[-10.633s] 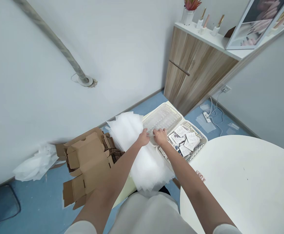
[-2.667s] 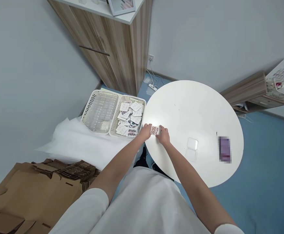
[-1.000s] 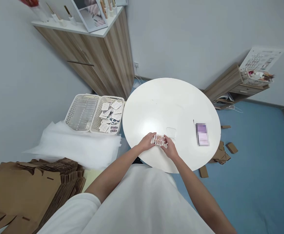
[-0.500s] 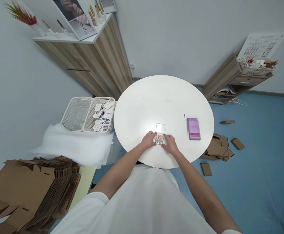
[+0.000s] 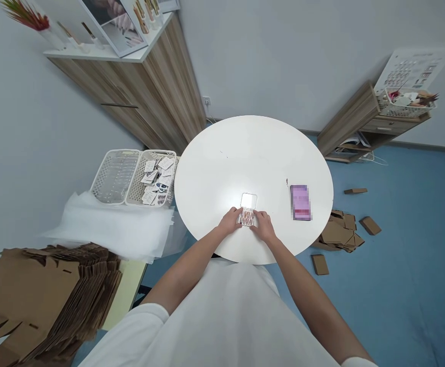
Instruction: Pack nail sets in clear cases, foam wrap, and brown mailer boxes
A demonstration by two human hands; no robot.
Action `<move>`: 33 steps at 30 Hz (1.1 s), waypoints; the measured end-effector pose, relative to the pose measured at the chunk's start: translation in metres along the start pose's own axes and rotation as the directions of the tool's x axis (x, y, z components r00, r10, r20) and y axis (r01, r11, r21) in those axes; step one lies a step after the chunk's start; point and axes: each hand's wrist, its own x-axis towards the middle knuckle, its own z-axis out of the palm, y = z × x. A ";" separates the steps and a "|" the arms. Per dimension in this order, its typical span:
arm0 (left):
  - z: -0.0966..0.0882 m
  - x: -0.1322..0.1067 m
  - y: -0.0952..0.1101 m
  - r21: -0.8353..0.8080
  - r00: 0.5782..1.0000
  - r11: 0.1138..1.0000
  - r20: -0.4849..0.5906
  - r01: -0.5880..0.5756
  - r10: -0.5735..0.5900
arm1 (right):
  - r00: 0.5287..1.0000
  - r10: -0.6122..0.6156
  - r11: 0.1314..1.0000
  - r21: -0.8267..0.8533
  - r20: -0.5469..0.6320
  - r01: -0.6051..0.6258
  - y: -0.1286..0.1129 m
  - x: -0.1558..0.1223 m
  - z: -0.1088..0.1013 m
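A small clear plastic case [image 5: 247,217] lies on the white oval table [image 5: 222,173], its transparent lid [image 5: 249,200] hinged up on the far side. Rows of pinkish-brown press-on nails seem to fill it, too small to make out singly. My left hand [image 5: 230,221] grips the case's left edge between thumb and fingers. On the opposite edge, my right hand [image 5: 262,226] holds it the same way. To the right on the table lies a purple box [image 5: 301,203], its print blurred out.
Left of the table stand two white baskets, one with clear cases [image 5: 115,176], one with cards [image 5: 156,178]. White sheets [image 5: 111,224] and stacked flat cardboard boxes [image 5: 54,295] lie nearer. Brown boxes [image 5: 339,232] sit on the floor at right. A wooden cabinet [image 5: 157,86] stands behind.
The view has shifted slightly, so everything sits a little further left. Both hands keep hold of the open case in about the same spot on the table.
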 end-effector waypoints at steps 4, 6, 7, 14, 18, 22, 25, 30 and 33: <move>0.001 -0.001 0.000 -0.060 0.999 0.998 -0.029 -0.020 0.018 | 0.999 -0.027 1.000 0.014 -0.036 0.028 0.000 -0.002 0.001; 0.001 -0.002 0.000 -0.087 0.999 0.996 -0.039 -0.014 0.011 | 0.998 -0.032 0.999 0.026 -0.048 0.033 0.000 -0.004 0.001; 0.002 -0.004 0.000 -0.107 0.999 0.994 -0.047 -0.010 0.005 | 0.998 -0.031 0.999 0.038 -0.053 0.033 -0.001 -0.004 0.000; 0.011 -0.016 0.003 -0.333 0.984 0.937 -0.102 0.107 -0.149 | 0.991 0.130 0.937 0.330 -0.028 -0.113 -0.001 -0.008 0.005; 0.015 -0.017 0.004 -0.461 0.976 0.876 -0.081 0.142 -0.201 | 0.981 0.191 0.870 0.468 -0.024 -0.158 -0.005 -0.009 0.003; 0.015 -0.022 0.006 -0.677 0.958 0.729 -0.132 0.101 -0.256 | 0.984 0.178 0.800 0.587 -0.032 -0.125 -0.015 -0.016 -0.006; 0.013 -0.028 0.009 -0.782 0.943 0.618 -0.144 0.077 -0.300 | 0.982 0.180 0.762 0.638 -0.052 -0.106 -0.022 -0.024 -0.012; 0.003 -0.037 0.020 -0.895 0.961 0.439 -0.045 0.083 -0.273 | 0.982 0.170 0.724 0.687 -0.087 -0.065 -0.029 -0.032 -0.021; -0.001 -0.039 0.024 -0.923 0.964 0.377 -0.028 0.077 -0.264 | 0.979 0.166 0.717 0.695 -0.114 -0.041 -0.028 -0.033 -0.026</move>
